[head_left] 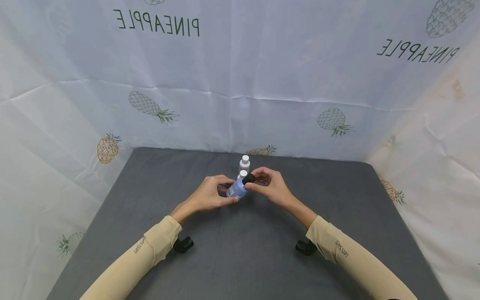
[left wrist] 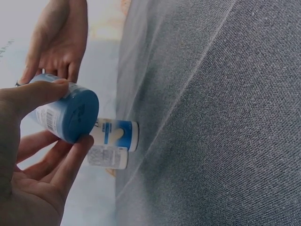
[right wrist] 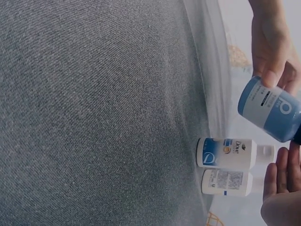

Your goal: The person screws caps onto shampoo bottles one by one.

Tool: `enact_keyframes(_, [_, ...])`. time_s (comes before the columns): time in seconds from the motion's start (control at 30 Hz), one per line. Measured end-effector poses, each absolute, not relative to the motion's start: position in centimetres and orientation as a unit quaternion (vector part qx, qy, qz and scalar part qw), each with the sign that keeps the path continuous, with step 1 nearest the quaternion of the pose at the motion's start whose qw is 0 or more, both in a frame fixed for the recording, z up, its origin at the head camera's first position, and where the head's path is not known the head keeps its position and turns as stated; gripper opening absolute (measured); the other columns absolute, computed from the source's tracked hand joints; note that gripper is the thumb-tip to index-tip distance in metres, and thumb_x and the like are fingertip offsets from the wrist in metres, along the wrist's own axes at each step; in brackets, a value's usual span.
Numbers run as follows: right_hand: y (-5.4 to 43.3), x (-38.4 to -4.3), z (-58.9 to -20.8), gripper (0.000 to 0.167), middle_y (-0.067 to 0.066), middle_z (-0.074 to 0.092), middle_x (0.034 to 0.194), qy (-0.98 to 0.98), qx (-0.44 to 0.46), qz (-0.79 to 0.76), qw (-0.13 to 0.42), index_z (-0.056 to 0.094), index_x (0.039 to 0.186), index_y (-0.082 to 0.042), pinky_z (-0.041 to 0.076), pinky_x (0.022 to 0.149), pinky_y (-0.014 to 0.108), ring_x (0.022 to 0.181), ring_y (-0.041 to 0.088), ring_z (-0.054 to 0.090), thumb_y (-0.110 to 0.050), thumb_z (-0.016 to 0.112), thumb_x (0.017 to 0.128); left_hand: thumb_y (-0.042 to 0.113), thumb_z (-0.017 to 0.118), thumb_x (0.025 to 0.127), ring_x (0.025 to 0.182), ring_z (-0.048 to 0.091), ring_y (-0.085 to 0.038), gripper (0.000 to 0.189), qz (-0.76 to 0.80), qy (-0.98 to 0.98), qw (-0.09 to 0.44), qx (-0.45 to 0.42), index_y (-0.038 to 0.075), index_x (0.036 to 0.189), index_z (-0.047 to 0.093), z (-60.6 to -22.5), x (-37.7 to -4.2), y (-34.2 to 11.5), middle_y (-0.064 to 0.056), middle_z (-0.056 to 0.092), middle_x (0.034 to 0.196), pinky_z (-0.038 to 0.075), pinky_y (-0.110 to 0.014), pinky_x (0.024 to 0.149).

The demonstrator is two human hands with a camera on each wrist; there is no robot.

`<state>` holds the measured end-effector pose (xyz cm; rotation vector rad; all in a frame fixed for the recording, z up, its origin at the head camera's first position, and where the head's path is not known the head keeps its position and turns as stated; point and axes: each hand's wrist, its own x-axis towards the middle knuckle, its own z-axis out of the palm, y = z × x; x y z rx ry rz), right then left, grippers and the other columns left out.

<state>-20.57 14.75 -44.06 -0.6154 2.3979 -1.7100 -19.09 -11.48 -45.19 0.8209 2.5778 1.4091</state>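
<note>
My left hand [head_left: 210,193] grips a small blue bottle [head_left: 235,190] around its body, thumb on the near side. The bottle is tilted and held off the table, its base turned down to the left. At its upper right end, my right hand [head_left: 273,187] pinches the black cap [head_left: 248,179] between thumb and fingers. Just behind stand two white bottles with white caps: a Dove-labelled bottle [right wrist: 225,153] with a blue lower label and another white bottle [right wrist: 225,182] with a printed code panel. Both stand upright on the table, close together.
A dark grey cloth covers the table [head_left: 240,258]. Its back edge meets a pale curtain [head_left: 262,62] printed with pineapples, which also hangs at both sides. Black wrist devices [head_left: 183,245] show under both cream sleeves [head_left: 131,258].
</note>
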Motion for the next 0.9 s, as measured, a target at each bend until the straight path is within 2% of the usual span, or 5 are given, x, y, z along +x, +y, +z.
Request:
enact_keyframes(0.4, [14.87,-20.58,-44.22,0.031,0.014,0.075,0.119,0.796,-0.196,-0.568,0.069,0.071,0.121,-0.005,0.061,0.108,0.035,0.111,0.015,0.074,-0.013,0.086,0.094,0.02,0.089,0.091,0.113,0.077,-0.028,0.048,0.459,0.846,0.047,0.267,-0.001,0.131,0.075,-45.37,-19.09,-11.48,-0.014,0.077,0.119,0.068,-0.042,0.096])
enact_keyframes(0.67, [15.02,-20.64,-44.19,0.035,0.016,0.074,0.126,0.791,-0.209,-0.57,0.074,0.071,0.125,-0.006,0.058,0.115,0.048,0.12,0.025,0.073,-0.014,0.086,0.094,0.021,0.089,0.09,0.112,0.077,-0.027,0.049,0.463,0.844,0.046,0.267,-0.001,0.131,0.075,-45.46,-19.14,-11.65,-0.013,0.077,0.119,0.068,-0.041,0.096])
enact_keyframes(0.77, [15.19,-20.69,-44.1,0.039,0.015,0.074,0.133,0.778,-0.23,-0.579,0.078,0.071,0.131,-0.007,0.057,0.118,0.043,0.125,0.019,0.072,-0.016,0.085,0.096,0.021,0.09,0.09,0.112,0.077,-0.027,0.049,0.466,0.842,0.044,0.267,-0.001,0.131,0.075,-45.46,-19.07,-11.67,-0.013,0.077,0.119,0.069,-0.041,0.096])
enact_keyframes(0.9, [15.57,-20.79,-43.99,0.045,0.021,0.068,0.146,0.734,-0.276,-0.612,0.099,0.067,0.142,-0.003,0.055,0.119,0.028,0.132,0.01,0.069,-0.009,0.079,0.1,0.02,0.09,0.09,0.113,0.077,-0.027,0.049,0.471,0.839,0.055,0.267,-0.001,0.132,0.075,-45.44,-19.0,-11.55,-0.013,0.077,0.12,0.068,-0.038,0.096])
